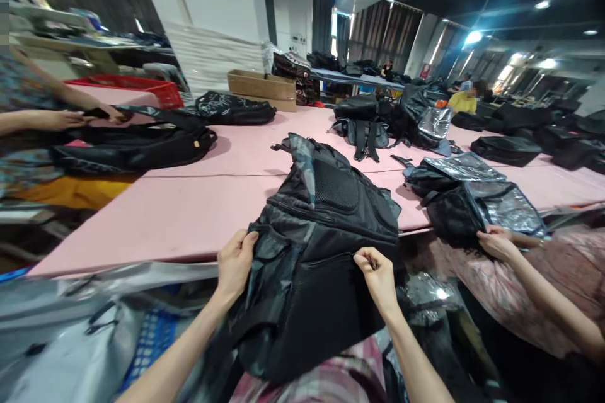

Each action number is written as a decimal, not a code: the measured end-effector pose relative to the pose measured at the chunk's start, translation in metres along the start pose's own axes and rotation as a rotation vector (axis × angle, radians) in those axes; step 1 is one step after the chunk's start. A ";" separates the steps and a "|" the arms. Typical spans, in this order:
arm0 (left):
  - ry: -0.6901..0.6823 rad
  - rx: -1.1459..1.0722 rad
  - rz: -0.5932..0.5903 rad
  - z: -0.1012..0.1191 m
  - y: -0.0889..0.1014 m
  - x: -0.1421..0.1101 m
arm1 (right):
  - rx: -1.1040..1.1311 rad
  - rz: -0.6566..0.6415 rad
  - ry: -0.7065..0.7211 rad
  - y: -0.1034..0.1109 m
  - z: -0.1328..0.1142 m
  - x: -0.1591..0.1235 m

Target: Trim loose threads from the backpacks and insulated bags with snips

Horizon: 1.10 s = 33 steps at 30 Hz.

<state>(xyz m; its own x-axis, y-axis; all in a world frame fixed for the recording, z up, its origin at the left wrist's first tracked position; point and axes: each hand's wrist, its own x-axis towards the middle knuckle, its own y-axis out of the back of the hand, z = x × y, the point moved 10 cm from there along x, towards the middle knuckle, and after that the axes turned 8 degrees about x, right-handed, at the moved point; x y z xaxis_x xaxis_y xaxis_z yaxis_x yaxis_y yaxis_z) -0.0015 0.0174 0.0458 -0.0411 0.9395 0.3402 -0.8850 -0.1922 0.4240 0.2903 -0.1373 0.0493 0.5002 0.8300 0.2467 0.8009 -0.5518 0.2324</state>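
A black backpack (340, 296) with dark camouflage trim lies partly on the pink table and partly over my lap. My left hand (237, 261) is closed on the edge of its side pocket. At a zipper across the pack, my right hand (377, 274) pinches with thumb and finger; the pull itself is hidden in the fingers. A mesh panel (335, 186) shows on the upper part of the pack, with a camouflage strap (303, 164) lying over it.
At the left, another person's hands (104, 114) hold a black bag (137, 148) on the pink table (198, 214). At the right, a co-worker's hand (497, 242) grips a silver-lined bag (503, 204). Further back stand a cardboard box (262, 85), a red crate (163, 91) and several black bags.
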 end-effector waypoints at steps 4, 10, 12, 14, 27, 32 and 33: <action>-0.032 0.007 -0.021 0.023 -0.005 0.000 | -0.054 0.079 0.047 0.018 -0.002 -0.009; -0.040 0.003 -0.010 0.049 -0.007 0.002 | -0.015 0.129 0.007 0.034 -0.002 -0.011; -0.062 -0.018 -0.001 0.060 -0.005 0.003 | 0.017 0.145 0.011 0.038 -0.002 -0.010; -0.090 -0.034 0.025 0.075 0.000 0.004 | 0.073 0.172 0.027 0.041 -0.006 -0.008; -0.502 0.500 0.465 0.201 0.092 -0.032 | 0.468 -0.191 0.201 0.011 -0.105 -0.008; -0.771 0.428 -0.034 0.195 0.023 -0.109 | 0.197 0.050 0.474 0.072 -0.122 0.005; -0.807 0.403 -0.127 0.186 0.004 -0.128 | 0.095 0.020 0.582 0.069 -0.135 0.009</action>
<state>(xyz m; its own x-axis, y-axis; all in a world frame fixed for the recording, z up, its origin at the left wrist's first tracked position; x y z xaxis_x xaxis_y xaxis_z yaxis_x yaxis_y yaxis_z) 0.0863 -0.1566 0.1607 0.5164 0.5060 0.6909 -0.6254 -0.3282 0.7079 0.3059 -0.1795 0.1942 0.2741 0.6236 0.7321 0.8328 -0.5346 0.1437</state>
